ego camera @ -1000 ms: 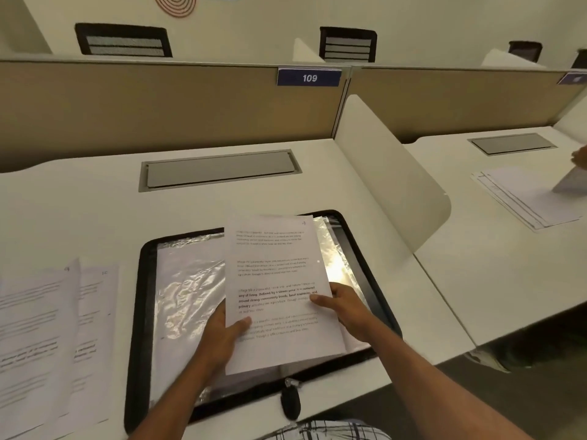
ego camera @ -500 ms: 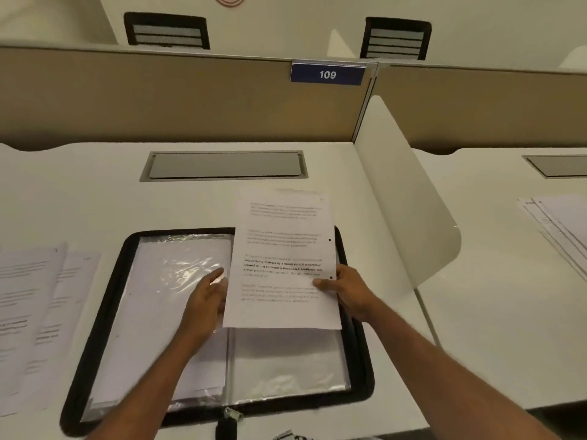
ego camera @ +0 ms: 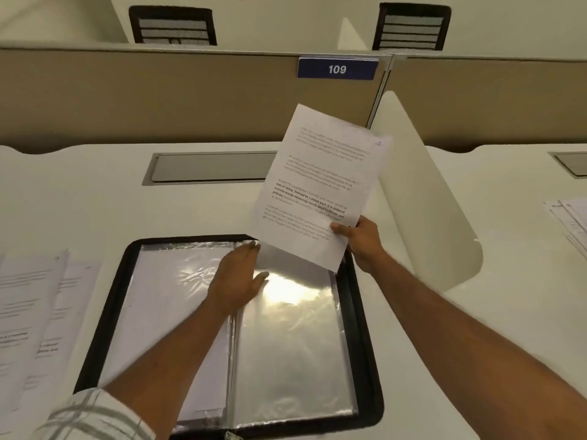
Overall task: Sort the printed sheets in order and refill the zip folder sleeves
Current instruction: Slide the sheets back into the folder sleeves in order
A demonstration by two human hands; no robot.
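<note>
White surface (ego camera: pixel 95 201) carries a black-rimmed folder (ego camera: pixel 104 315), lying open at centre. At 9 o'clock of it lie loose sheets (ego camera: pixel 31 312). Its right sleeve (ego camera: pixel 295 344) is clear and glossy. One sheet (ego camera: pixel 317 185), marked 4, is held raised and tilted at 1 o'clock of the folder. The right hand (ego camera: pixel 362 239) pinches its lower corner between thumb and fingers. The left hand (ego camera: pixel 236 277) rests straight fingers, held together, on the sleeve's top edge.
</note>
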